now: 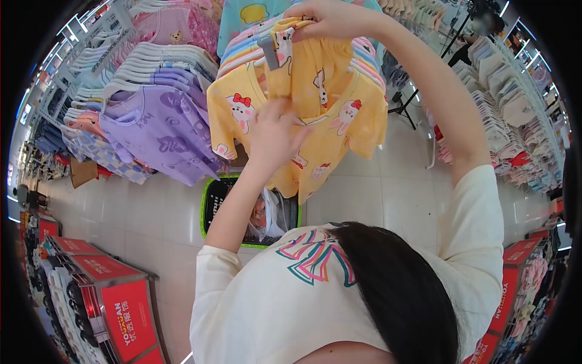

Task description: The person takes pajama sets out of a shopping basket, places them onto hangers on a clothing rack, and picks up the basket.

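Observation:
My right hand [330, 19] is raised at the rack and closed on the top of a folded yellow garment [330, 57] with a white-rabbit print. A grey plastic piece [267, 51] sits at the garment's left side. Directly below and behind it hangs a yellow short-sleeved top [357, 115] in a similar print, with a wide neckline. In front of that neckline is my left hand [276, 134], its thumb apart and its other fingers smeared by motion. Whether those fingers hold any cloth cannot be made out.
Purple tops [163, 124] hang on the left. Below the yellow top stands a black basket with a green rim [204, 209], with plastic-wrapped goods inside. Red display stands [124, 309] are at lower left and lower right. A tripod [405, 108] stands at right, near further clothing racks [506, 115].

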### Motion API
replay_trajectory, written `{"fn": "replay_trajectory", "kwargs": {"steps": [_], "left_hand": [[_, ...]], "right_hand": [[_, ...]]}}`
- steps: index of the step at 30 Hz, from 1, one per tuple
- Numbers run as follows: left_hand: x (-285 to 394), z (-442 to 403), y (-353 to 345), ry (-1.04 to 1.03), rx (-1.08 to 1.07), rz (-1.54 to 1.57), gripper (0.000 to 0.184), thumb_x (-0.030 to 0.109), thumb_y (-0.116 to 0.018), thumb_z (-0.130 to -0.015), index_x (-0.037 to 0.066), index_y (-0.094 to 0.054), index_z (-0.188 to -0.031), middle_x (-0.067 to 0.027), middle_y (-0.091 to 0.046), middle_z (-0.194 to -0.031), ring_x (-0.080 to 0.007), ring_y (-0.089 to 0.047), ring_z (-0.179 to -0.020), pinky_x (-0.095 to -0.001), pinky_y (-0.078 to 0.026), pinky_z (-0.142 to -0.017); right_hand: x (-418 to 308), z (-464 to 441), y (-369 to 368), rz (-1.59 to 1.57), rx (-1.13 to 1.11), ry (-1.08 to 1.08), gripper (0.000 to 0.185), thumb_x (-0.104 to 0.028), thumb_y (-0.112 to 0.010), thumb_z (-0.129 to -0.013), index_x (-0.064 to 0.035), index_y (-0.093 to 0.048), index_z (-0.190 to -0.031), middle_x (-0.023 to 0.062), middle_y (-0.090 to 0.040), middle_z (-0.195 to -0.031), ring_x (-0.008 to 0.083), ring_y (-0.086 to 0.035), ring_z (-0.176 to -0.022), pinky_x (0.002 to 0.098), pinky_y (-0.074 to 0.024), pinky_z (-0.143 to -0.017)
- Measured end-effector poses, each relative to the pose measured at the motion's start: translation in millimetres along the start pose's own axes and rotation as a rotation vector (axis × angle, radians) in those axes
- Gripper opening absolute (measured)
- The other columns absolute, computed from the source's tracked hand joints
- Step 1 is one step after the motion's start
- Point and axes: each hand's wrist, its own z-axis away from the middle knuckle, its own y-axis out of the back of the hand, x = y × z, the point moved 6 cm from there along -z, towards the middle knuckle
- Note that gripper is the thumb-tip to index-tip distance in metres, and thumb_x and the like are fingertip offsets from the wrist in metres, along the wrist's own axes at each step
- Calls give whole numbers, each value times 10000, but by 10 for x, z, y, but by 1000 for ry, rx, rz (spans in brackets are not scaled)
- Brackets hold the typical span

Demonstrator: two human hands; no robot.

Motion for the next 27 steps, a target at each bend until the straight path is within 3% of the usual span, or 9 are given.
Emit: {"fn": "replay_trajectory", "kwargs": {"steps": [2, 5, 8, 11, 13, 17, 20, 23, 27], "left_hand": [[-275, -72, -22, 137, 271, 166, 300, 218, -710, -719, 58, -608, -951, -104, -516, -1079, -315, -507, -997, -359, -406, -806], [-416, -334, -52, 325, 416, 487, 366, 197, -689, -740, 43, -553, -1043, -119, -556, -1044, -305, -535, -984, -370, -418, -792], [-778, -479, -637, 358, -213, 503, 430, 176, -669, -742, 21, -490, -1101, -171, -548, -1027, -357, -552, -909, -413, -444, -766], [-886, -505, -922, 142, -458, 272, 367, 126, -622, -764, -4, -488, -1080, -209, -562, -952, -374, -560, -864, -427, -454, -739], [-926, -512, -922, 68, -322, 250, 303, 110, -573, -800, -6, -499, -1071, -207, -575, -892, -393, -551, -838, -436, -452, -724], [-847, -526, -794, -152, 19, 103, 245, 37, -522, -764, -30, -513, -1000, -209, -592, -794, -407, -559, -782, -465, -458, -701], [-980, -516, -909, 134, -261, 47, 276, 25, -492, -755, -31, -508, -1025, -207, -606, -777, -395, -582, -786, -460, -471, -711], [-1049, -499, -1064, 365, -565, -106, 247, 50, -483, -751, -33, -549, -973, -224, -619, -816, -367, -602, -834, -448, -476, -737], [-1087, -545, -1124, 328, -669, 25, 237, 131, -526, -753, -13, -606, -924, -213, -630, -880, -338, -611, -861, -427, -476, -748]], "right_hand": [[-74, -24, 79, -41, -74, -53, 325, -208, -632, -786, -39, -580, -1058, 110, -638, -929, 191, -578, -850, 309, -437, -750], [-73, -69, 108, 16, -103, -61, 338, -227, -629, -789, -46, -583, -1071, 118, -643, -928, 202, -584, -840, 316, -441, -752], [53, -109, 126, 172, -97, -64, 312, -237, -631, -788, -44, -589, -1030, 122, -638, -882, 203, -588, -813, 335, -445, -740], [144, -54, 212, 523, -87, -156, 273, -234, -624, -797, -43, -586, -989, 117, -628, -842, 192, -588, -790, 343, -451, -728], [182, 18, 166, 638, -45, -93, 226, -218, -600, -822, -38, -583, -958, 98, -620, -822, 171, -586, -775, 334, -457, -713], [276, 139, -24, 515, 7, -95, 212, -156, -569, -808, -83, -517, -1000, 100, -588, -917, 277, -586, -849, 367, -455, -688], [118, 229, -223, 854, 114, -148, 194, -150, -547, -785, -94, -527, -970, 91, -594, -876, 253, -610, -830, 346, -491, -660], [163, 277, -675, 796, 327, 53, 212, -103, -519, -758, -88, -490, -968, 90, -554, -891, 262, -587, -843, 361, -476, -647], [266, 382, -1253, 684, 244, 26, 256, -113, -542, -736, -86, -499, -986, 95, -559, -872, 253, -589, -835, 378, -478, -577]]}}
